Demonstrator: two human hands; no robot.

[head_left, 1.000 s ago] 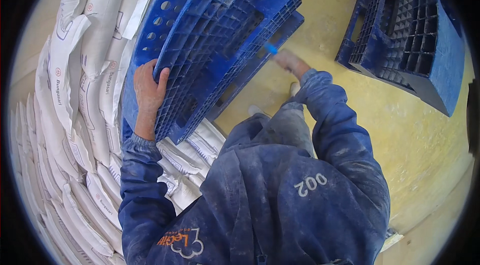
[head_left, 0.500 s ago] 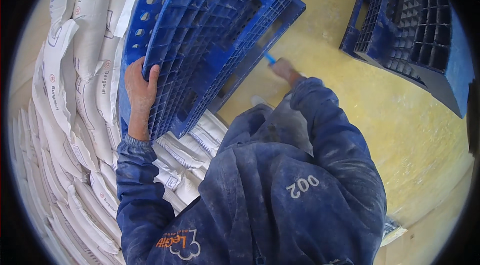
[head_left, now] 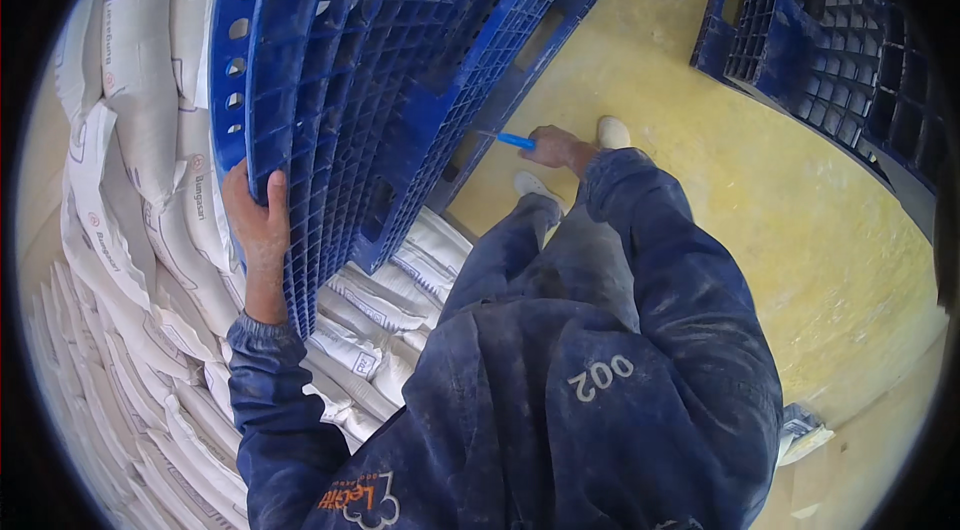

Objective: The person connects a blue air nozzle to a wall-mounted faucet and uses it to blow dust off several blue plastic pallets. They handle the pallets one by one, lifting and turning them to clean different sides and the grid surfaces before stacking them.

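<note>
A blue plastic pallet (head_left: 350,60) with a gridded surface stands on edge in front of me. My left hand (head_left: 257,215) is closed around its near left edge, thumb on the grid side and fingers round the back. My right hand (head_left: 557,147), beyond my body and low over the floor, is closed on a slim tool with a bright blue handle (head_left: 516,141). The tool's thin tip points left toward the pallet's lower side. I cannot tell its exact kind, or whether the tip touches the pallet.
White filled sacks (head_left: 140,60) are stacked high along the left. More white sacks (head_left: 375,315) lie beneath the pallet's near end. Another blue pallet (head_left: 765,25) stands at the far right on the worn yellow floor (head_left: 760,230). My white shoes (head_left: 613,131) show near my right hand.
My right hand and the blue-handled tool have shifted left and slightly nearer. The left hand keeps its grip on the pallet edge. My shoes have come more into view as the view shifted.
</note>
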